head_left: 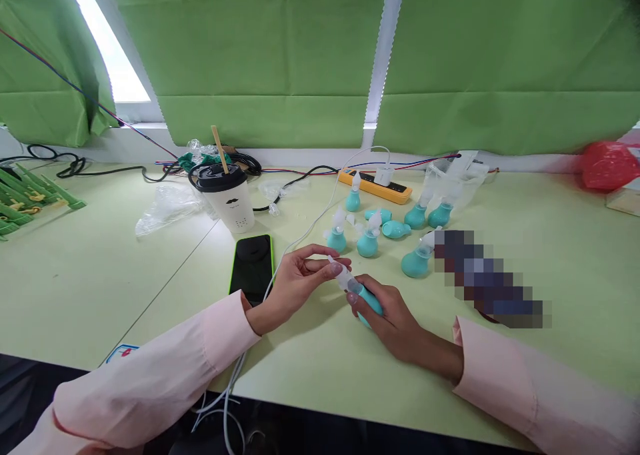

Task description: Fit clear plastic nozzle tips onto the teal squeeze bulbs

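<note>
My right hand (393,315) is wrapped round the teal bulb of a small squeeze bulb (370,303) that has a clear, whitish tip. The fingers of my left hand (305,275) pinch that tip, which points up and to the left. Beyond my hands stand several similar teal bulbs with clear tips, among them one upright bulb (367,243) and one tilted bulb (415,263) further right. Two teal pieces lie on their sides behind them, one of them a rounded bulb (397,229) without a visible tip.
A black phone (253,265) with a green edge lies left of my hands, a white cable beside it. Behind it stands a lidded cup (231,202). An orange power strip (375,186), plastic bags and a pixelated patch are further off on the pale table (165,322).
</note>
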Available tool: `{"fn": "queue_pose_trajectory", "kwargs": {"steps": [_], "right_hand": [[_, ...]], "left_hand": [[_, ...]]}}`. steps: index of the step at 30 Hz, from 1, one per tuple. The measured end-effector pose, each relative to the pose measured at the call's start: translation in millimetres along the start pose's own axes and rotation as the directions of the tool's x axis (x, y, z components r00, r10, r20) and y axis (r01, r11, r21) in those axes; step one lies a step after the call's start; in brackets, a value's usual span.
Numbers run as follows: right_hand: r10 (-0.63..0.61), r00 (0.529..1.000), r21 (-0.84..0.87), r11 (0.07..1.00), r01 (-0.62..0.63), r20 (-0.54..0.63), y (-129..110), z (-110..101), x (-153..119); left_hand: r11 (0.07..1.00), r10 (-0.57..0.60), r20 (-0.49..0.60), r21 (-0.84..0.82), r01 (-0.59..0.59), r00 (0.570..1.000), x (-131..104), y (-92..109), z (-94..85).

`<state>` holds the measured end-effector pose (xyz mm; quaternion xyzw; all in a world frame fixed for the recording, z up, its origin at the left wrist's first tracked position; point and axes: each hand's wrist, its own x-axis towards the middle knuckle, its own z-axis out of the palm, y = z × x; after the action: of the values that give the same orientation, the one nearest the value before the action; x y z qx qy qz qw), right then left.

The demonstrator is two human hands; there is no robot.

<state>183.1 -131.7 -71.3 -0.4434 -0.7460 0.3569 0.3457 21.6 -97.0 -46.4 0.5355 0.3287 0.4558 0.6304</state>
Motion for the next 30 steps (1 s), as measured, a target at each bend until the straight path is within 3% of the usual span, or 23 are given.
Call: {"fn": "queue_pose_trajectory", "kwargs": {"steps": [5, 13, 17, 25, 30], "right_hand": [[0.005, 1.0, -0.005, 1.0, -0.005, 0.011, -0.4, 0.3, 0.9], [0.006, 1.0, -0.008, 1.0, -0.005, 0.02, 0.3, 1.2, 0.7], [0.031, 0.999, 0.074, 0.997, -0.032, 0.013, 1.6, 1.0, 1.1], [0.1, 0.994, 0.276, 0.955, -0.11, 0.049, 3.6, 0.2, 4.1], [0.109, 0.992, 0.308, 0.943, -0.125, 0.067, 4.8, 0.2, 5.0]], "left_hand": [[0.998, -0.064, -0.025, -0.011, 0.064, 0.998, 0.6, -5.8, 0.6], [0.995, -0.083, 0.028, -0.057, 0.084, 0.996, -0.8, -8.8, 0.1], [0.997, -0.072, 0.018, -0.023, 0.072, 0.997, -1.0, -8.1, 1.6], [0.997, -0.02, 0.133, -0.065, 0.029, 0.991, 1.0, -12.6, 1.1], [0.994, -0.03, 0.128, -0.096, 0.042, 0.991, 0.0, -13.9, 1.1]]}}
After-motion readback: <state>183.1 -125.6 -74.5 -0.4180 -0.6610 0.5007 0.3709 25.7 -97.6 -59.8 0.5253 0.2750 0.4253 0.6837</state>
